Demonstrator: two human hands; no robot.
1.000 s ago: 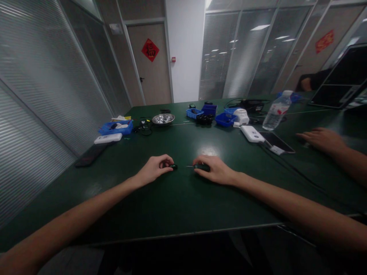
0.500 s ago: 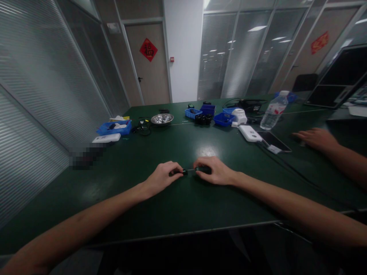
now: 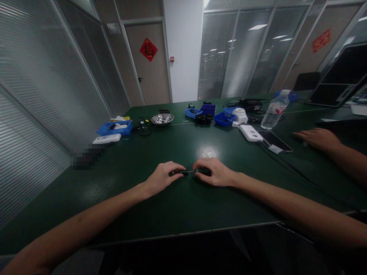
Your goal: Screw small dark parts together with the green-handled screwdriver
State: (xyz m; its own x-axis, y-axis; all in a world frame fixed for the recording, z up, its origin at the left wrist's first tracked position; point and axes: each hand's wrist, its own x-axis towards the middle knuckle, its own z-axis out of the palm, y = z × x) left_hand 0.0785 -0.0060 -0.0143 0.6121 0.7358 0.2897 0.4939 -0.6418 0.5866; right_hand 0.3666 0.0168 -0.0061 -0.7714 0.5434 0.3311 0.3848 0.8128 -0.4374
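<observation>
My left hand point(image 3: 165, 175) pinches a small black part point(image 3: 183, 173) between thumb and fingers, low over the green table point(image 3: 137, 225). Facing it, my right hand point(image 3: 215, 172) is wrapped round the dark handle of a screwdriver point(image 3: 202, 171). Its thin metal shaft points left and reaches the black part. Whether the tip sits in a screw is too small to make out. Fingers cover most of the black part and some of the handle.
Towards the back stand a metal bowl point(image 3: 162, 119), a blue tray point(image 3: 114, 127), small blue bins point(image 3: 224, 119) and black parts point(image 3: 203, 119). On the right are a water bottle point(image 3: 275, 110), a white power bank point(image 3: 250, 133), a phone point(image 3: 275, 141), a cable and another person's hand point(image 3: 318, 138).
My left hand's fingers have shifted slightly on the black part, and more of it shows. My right hand keeps its hold on the screwdriver, almost in the same place.
</observation>
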